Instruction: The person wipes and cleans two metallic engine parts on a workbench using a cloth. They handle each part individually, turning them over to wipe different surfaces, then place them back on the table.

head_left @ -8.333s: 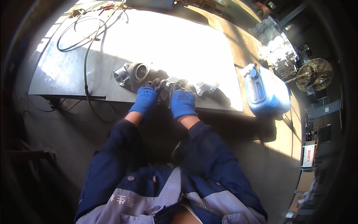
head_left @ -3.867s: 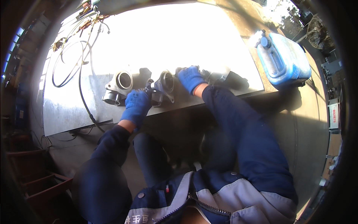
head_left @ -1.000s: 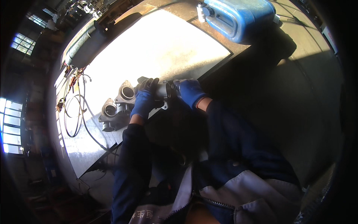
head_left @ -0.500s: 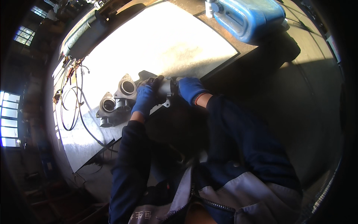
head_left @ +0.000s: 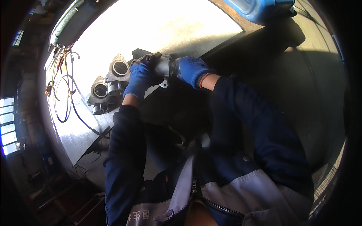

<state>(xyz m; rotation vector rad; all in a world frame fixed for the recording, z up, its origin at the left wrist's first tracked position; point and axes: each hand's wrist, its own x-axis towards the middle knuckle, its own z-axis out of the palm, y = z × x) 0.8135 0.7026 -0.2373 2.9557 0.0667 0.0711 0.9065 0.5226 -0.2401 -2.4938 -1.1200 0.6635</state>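
Observation:
A grey metal flanged casting [head_left: 163, 67] lies level at the table's near edge. My left hand [head_left: 140, 75], in a blue work glove with dark fingers, is wrapped round its left part. At the flanged right end, my gloved right hand [head_left: 193, 71] is closed with its fingertips against or just inside the rim. Whatever those fingertips hold is hidden. Left of my left hand stand two similar castings: one [head_left: 120, 68] with its round bore facing up, and another [head_left: 100, 90] nearer to me.
The pale metal-topped table [head_left: 181, 22] is brightly sunlit. Thin cables [head_left: 69, 88] lie looped on its left side. A dark cylinder with a greenish pipe [head_left: 64, 24] rests at the far left, and a blue plastic jug [head_left: 260, 9] at the far right.
My view has shifted, so the table and castings sit higher in the picture. Both hands stay at the same casting, with the right hand's back turned slightly more upward.

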